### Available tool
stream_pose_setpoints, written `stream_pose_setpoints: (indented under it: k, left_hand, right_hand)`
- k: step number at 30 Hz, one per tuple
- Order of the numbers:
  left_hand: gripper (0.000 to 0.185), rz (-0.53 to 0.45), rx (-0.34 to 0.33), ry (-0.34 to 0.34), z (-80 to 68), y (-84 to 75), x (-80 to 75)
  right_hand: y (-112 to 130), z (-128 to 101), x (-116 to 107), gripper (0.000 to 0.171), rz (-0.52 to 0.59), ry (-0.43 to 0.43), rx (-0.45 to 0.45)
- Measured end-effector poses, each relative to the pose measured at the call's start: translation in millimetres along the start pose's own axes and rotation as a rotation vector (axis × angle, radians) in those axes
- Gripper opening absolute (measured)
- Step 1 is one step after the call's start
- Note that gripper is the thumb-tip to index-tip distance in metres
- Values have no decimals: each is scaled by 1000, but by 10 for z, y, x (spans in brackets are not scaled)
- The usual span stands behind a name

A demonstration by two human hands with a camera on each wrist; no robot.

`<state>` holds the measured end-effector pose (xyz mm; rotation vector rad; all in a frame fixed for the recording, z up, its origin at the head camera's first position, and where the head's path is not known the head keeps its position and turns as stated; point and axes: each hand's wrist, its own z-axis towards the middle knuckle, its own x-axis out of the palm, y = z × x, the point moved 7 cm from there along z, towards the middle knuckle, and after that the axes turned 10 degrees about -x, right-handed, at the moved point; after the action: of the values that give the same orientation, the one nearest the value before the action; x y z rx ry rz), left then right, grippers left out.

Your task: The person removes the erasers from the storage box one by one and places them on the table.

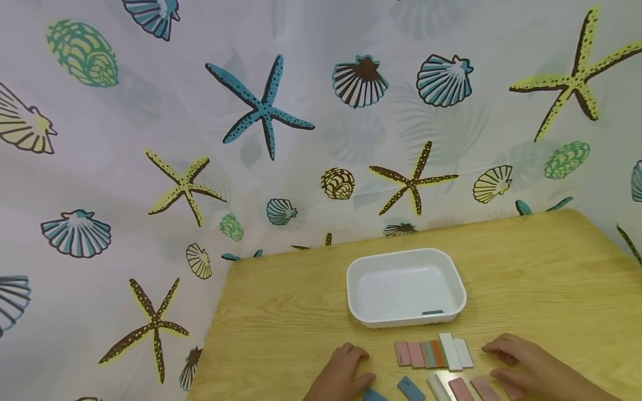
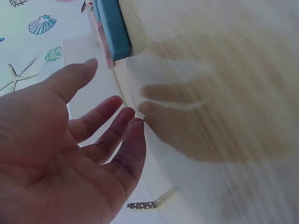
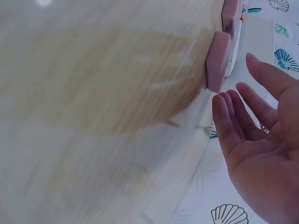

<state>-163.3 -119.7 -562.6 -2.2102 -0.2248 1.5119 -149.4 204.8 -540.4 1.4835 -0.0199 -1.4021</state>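
The left hand [image 1: 343, 374] rests on the wooden bench [image 1: 281, 312] with fingers relaxed, grasping nothing; a blue block [image 1: 410, 388] lies just at its 3 o'clock. The right hand [image 1: 526, 367] also lies released, fingers straight, with a pink block [image 1: 484, 388] just at its 8 o'clock. Between the hands sits a row of pink, grey, orange and white blocks [image 1: 433, 353]. At 12 o'clock from that row stands a white tray [image 1: 361, 278], near it but apart.
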Motion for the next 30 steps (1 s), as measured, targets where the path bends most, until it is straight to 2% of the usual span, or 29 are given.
stream_pose_setpoints:
  k: [3, 8, 10, 14, 18, 26, 30]
  left_hand:
    - [45, -32, -3, 35, -65, 59, 23]
    - [52, -23, 15, 100, -144, 28, 66]
    - [51, -13, 17, 126, -169, 15, 90]
    - [48, 12, 25, 172, -198, 8, 145]
    - [44, 36, 30, 191, -218, -6, 182]
    - [40, 42, 21, 186, -248, -57, 186]
    - [41, 32, 12, 201, -257, -77, 211]
  right_hand:
    - [-1, -103, -32, 27, 27, -9, -13]
    - [40, -211, -70, 28, 16, -50, -142]
    - [43, -229, -52, 28, 13, -40, -183]
    - [25, -255, -4, 28, 42, -13, -208]
    - [55, -266, 4, 32, 18, -46, -264]
    - [30, -295, 38, 30, 62, -9, -237]
    - [31, -304, 38, 31, 16, -31, -244]
